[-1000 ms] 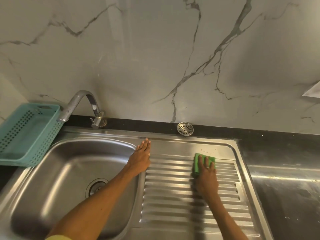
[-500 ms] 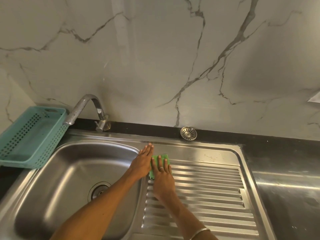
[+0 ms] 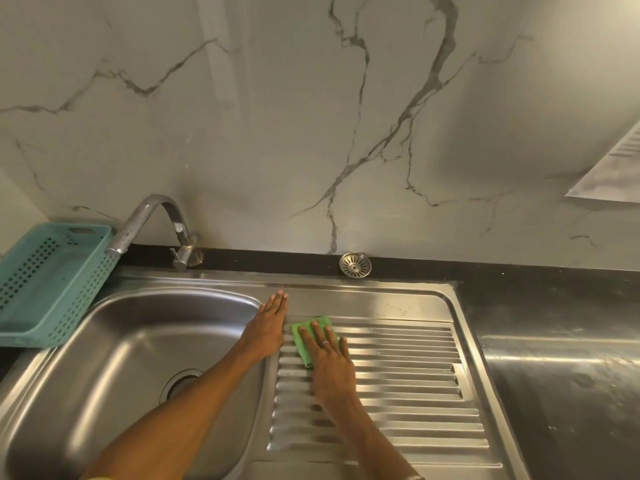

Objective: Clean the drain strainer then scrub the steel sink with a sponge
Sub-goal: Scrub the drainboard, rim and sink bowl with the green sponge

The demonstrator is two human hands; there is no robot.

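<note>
- Now: right hand (image 3: 327, 355) flat, fingers straight, pressing sponge (image 3: 304, 341) on drainboard (image 3: 398, 375); left hand (image 3: 268, 323) flat alongside, bracing.
- Suggest strokes along ribs, even pressure.

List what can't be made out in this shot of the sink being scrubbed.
- Sponge: head view, mostly under the right hand; its thickness is hidden.
- Paper on the wall: cut by the right edge, print too small.
- Drain opening: partly behind the left forearm.
- Strainer: too small to judge cleanliness.
</note>
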